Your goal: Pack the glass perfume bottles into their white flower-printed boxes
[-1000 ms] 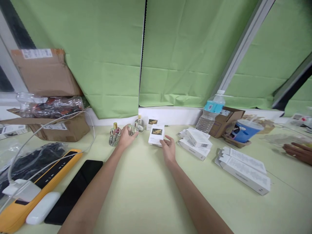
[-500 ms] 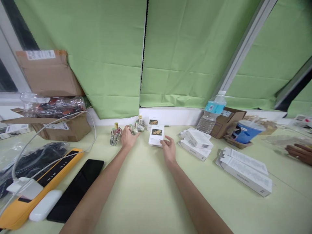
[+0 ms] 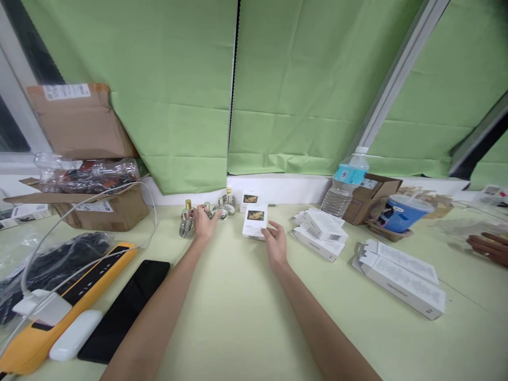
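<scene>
My left hand (image 3: pixel 203 225) has its fingers closed round a small glass perfume bottle (image 3: pixel 207 208) with a silvery cap, partly hidden by the fingers. To its left is a cluster of similar bottles (image 3: pixel 186 225), one with a gold cap. More of these bottles (image 3: pixel 228 203) are just to its right, near the wall. My right hand (image 3: pixel 274 242) pinches the lower right corner of a small white box (image 3: pixel 254 228) printed with a yellow flower picture. A like box (image 3: pixel 250 199) stands behind it.
White cartons (image 3: pixel 317 233) and two long ones (image 3: pixel 400 278) lie on the right, near a water bottle (image 3: pixel 337 193) and a blue cup (image 3: pixel 402 214). Left are a phone (image 3: pixel 127 309), an orange power strip (image 3: pixel 95 283) and cardboard boxes (image 3: pixel 111 211). Another person's hand (image 3: pixel 490 246) is far right.
My left hand has shifted a little to the left with the perfume bottle, towards the left cluster. My right hand and the white box stay almost where they were.
</scene>
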Action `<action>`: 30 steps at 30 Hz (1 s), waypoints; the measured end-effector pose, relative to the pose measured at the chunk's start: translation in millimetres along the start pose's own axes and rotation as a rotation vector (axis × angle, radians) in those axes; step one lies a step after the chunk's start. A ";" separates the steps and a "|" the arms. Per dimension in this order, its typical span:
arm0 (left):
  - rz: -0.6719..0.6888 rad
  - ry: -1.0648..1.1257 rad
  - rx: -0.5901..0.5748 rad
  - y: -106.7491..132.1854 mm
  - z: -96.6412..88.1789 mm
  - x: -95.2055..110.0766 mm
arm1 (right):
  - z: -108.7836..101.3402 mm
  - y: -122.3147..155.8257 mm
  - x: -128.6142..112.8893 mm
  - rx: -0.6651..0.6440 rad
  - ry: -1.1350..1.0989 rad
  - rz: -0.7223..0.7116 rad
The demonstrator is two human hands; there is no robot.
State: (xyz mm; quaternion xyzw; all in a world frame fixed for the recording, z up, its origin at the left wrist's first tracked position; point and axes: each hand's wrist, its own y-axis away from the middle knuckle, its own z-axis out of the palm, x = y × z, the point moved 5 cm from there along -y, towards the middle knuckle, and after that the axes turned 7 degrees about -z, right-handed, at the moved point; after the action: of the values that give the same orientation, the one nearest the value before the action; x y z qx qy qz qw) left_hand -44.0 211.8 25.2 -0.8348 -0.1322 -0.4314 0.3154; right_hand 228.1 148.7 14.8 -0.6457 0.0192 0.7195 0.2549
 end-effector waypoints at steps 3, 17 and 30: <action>0.085 -0.138 0.053 5.3 -0.8 5.2 | 0.0 -0.5 0.1 -0.001 0.003 0.000; 0.136 -0.327 -0.011 20.2 -2.7 19.9 | -0.6 0.2 -1.4 0.001 0.019 0.000; 0.728 -0.427 -0.286 74.6 2.7 83.8 | 1.2 -0.2 -0.3 -0.006 0.075 -0.035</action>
State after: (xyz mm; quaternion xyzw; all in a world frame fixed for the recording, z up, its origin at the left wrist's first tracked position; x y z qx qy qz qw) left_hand 44.2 152.1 60.6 -0.9325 0.1692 -0.1243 0.2939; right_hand 227.1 149.2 15.3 -0.6732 0.0152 0.6903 0.2646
